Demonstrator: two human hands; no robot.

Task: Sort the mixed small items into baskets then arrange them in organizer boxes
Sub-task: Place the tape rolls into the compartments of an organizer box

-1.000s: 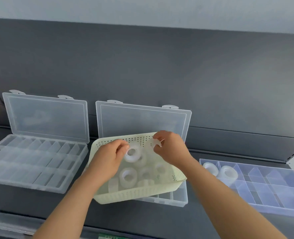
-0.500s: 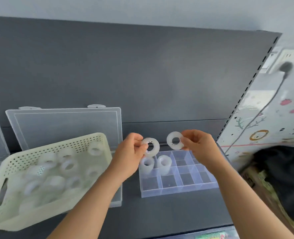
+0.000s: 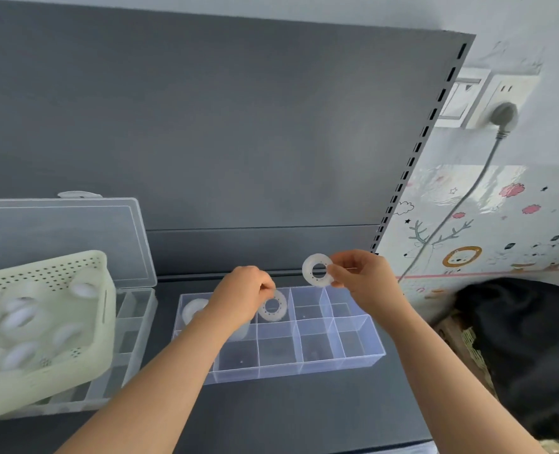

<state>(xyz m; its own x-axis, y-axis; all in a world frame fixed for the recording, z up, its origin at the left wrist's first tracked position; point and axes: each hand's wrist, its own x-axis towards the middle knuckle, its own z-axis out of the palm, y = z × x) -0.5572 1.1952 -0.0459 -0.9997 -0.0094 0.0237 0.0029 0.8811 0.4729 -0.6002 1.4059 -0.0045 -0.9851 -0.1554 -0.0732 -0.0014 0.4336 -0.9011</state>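
Left hand (image 3: 242, 296) dropped since 0.5 s ago, pinching tape roll (image 3: 272, 317) low over organizer box (image 3: 363, 358), back row. Right hand (image 3: 360, 276) pinches 2nd roll (image 3: 308, 270) above box rear wall. Risk: rolls released on edge may roll/tip across dividers. Holes face camera, axes approx. horizontal.

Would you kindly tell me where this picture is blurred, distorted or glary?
Head view: motion blur smears the green basket and its white rolls. Head view: the lower ring in the left hand and upper ring in the right hand look fairly crisp. Head view: glare whitens part of the glossy wall sticker; the wide lens slants the grey back panel.
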